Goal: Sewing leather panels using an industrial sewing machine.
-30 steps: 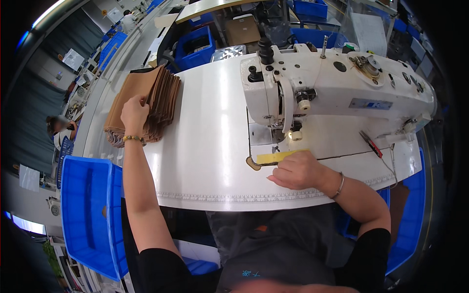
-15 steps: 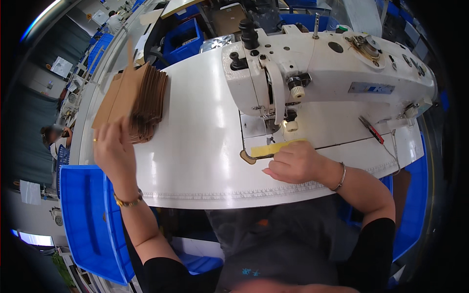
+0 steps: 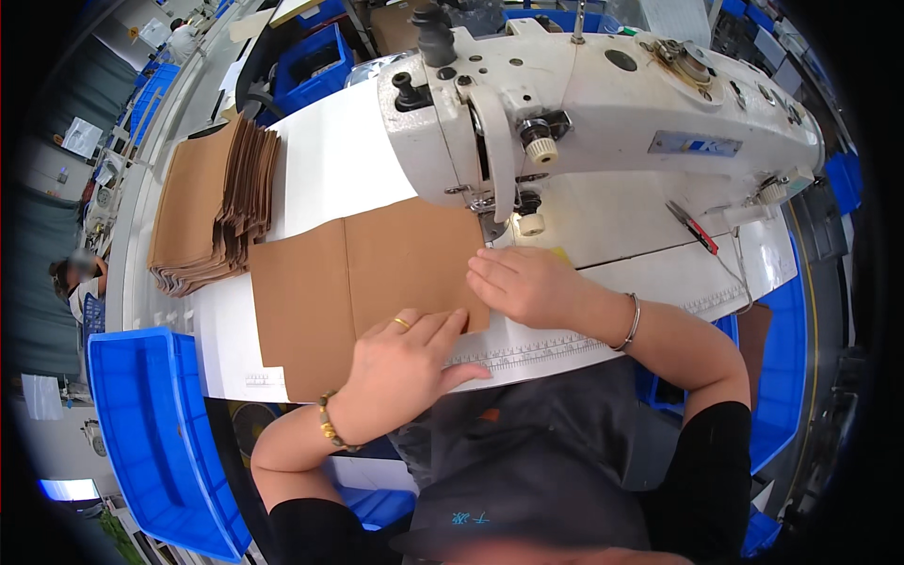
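brown panel [image 3: 405,259]; left hand [image 3: 400,363] on top

A person [image 3: 565,508] is wearing a black top with short sleeves [image 3: 706,457] and, over it, a dark grey apron [image 3: 537,461]. Toward the apron's top edge, a small light-blue mark [image 3: 460,518] is showing; farther down, a small orange patch [image 3: 489,414] is standing out against the grey. A bracelet [image 3: 327,424] of dark and golden beads is circling the left wrist, and a gold-coloured ring [image 3: 402,323] is banding one finger of the left hand [image 3: 400,363]. A slim silver-coloured bangle [image 3: 635,315] is encircling the right wrist.
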Motion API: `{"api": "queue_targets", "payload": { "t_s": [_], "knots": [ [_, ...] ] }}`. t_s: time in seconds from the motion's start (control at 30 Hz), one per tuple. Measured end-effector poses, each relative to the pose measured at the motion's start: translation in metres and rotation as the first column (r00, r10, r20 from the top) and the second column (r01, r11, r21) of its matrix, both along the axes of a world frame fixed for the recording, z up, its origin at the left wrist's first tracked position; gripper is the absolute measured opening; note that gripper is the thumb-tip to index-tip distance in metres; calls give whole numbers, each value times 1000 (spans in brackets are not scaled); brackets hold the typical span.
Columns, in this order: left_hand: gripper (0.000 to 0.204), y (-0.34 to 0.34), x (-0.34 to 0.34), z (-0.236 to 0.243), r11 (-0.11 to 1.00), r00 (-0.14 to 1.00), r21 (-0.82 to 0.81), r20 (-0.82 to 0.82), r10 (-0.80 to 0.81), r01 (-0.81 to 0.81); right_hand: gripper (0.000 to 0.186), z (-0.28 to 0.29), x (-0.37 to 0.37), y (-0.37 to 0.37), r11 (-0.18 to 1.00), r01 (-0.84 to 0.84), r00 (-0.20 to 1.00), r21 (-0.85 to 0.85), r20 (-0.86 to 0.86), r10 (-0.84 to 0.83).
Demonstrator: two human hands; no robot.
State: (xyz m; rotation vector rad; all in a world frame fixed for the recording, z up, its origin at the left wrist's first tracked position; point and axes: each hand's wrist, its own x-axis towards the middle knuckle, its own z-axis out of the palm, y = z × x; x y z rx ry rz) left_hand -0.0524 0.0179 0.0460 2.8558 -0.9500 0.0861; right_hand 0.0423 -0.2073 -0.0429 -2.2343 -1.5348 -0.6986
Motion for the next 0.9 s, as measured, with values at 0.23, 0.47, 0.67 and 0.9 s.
{"api": "queue_targets", "payload": {
  "t_s": [0.23, 0.47, 0.67, 0.9],
  "knots": [
    [66, 34, 5, -22, 986, 989, 83, 64, 136, -141, 29, 26, 18, -50, 959, 183, 969, -214, -123, -212],
    [67, 7, 30, -40, 999, 998, -13, 54, -32, 32, 35, 17, 24, -123, 917, 304, 943, -260, -56, -328],
    [69, -14, 51, -49, 990, 990, -67, 76, -116, 122, 37, 21, 44, -153, 868, 421, 903, -264, 32, -428],
    [82, -14, 64, -49, 996, 993, -1, 70, -93, 94, 35, 24, 47, -149, 841, 486, 873, -238, 91, -479]
  ]
}}
